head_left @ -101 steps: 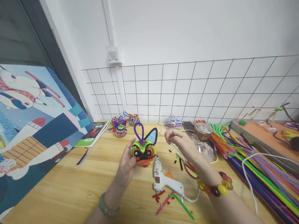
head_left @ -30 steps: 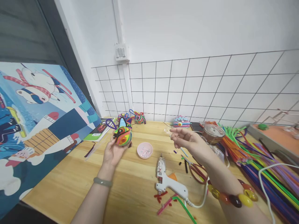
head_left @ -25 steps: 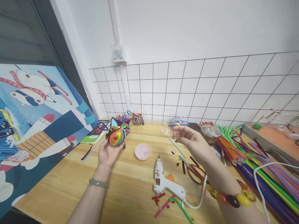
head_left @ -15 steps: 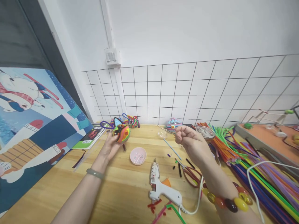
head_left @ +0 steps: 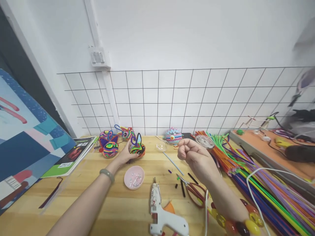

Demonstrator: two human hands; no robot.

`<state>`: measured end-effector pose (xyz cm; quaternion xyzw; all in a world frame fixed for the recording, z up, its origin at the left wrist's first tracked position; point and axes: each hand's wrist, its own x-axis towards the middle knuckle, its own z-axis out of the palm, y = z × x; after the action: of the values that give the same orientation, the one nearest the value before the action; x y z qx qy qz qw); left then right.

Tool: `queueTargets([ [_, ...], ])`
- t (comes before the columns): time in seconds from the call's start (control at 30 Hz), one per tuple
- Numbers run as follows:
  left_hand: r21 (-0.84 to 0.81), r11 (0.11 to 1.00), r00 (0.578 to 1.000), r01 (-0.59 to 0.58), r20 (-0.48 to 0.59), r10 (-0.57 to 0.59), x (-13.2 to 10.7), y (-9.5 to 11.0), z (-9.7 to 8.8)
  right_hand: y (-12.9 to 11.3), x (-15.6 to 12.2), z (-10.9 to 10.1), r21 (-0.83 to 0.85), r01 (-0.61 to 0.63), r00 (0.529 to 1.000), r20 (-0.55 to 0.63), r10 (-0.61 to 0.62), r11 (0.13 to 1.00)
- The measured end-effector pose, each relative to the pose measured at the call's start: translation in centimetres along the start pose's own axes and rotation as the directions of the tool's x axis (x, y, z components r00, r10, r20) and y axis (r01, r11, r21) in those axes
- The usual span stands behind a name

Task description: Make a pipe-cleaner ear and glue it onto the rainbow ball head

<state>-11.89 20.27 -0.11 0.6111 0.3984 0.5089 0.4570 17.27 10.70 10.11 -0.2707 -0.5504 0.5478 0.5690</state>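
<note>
My left hand (head_left: pixel 125 155) is closed round a small multicoloured striped ball ornament (head_left: pixel 138 149), which has ear-like points and a dark loop on top. It is at or just above the wooden table, behind a pink bowl (head_left: pixel 134 177) of tiny shiny pieces. My right hand (head_left: pixel 194 154) is raised over the table with its fingers curled and thumb pressed in. Whatever is in that pinch, if anything, is too small or hidden to make out. Below my right hand lie red-handled scissors (head_left: pixel 195 193) and a pale blue stick (head_left: pixel 173 163).
A white glue gun (head_left: pixel 164 214) lies in front, its cord running right. Similar ornaments (head_left: pixel 109 148) stand at the back left, near a magazine (head_left: pixel 73 154). A blue-and-pink striped ball (head_left: pixel 173 136) is against the wall grid. Bundles of pipe cleaners (head_left: pixel 265 186) cover the right side.
The view has turned right. My left hand has moved the ornament rightward, away from the similar ones, and the ornament now faces another way. My right hand keeps its closed pose.
</note>
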Motion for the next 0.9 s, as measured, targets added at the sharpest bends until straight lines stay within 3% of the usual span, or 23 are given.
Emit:
queueTargets([
  [0.27, 0.1, 0.994, 0.973, 0.052, 0.217, -0.072, 1.4, -0.6, -1.6, 0.6, 0.7, -0.1, -0.011, -0.032, 0.998, -0.045, 0.031, 0.999],
  [0.5, 0.129, 0.991, 0.954, 0.042, 0.288, -0.078, 1.4, -0.6, -2.8, 0.3, 0.3, -0.3, 0.061, 0.02, 0.994, -0.106, -0.014, 0.998],
  [0.7, 0.088, 0.991, 0.957, 0.1, 0.266, -0.12, 0.6, 0.6, -2.9, -1.6, -0.8, 1.1, 0.226, 0.015, 0.999, -0.033, -0.008, 0.974],
  [0.9, 0.096, 0.978, 0.976, 0.187, 0.096, -0.196, -1.3, 2.2, -4.3, -4.0, -2.4, 1.5, 0.226, 0.12, 0.99, -0.096, -0.1, 0.967],
])
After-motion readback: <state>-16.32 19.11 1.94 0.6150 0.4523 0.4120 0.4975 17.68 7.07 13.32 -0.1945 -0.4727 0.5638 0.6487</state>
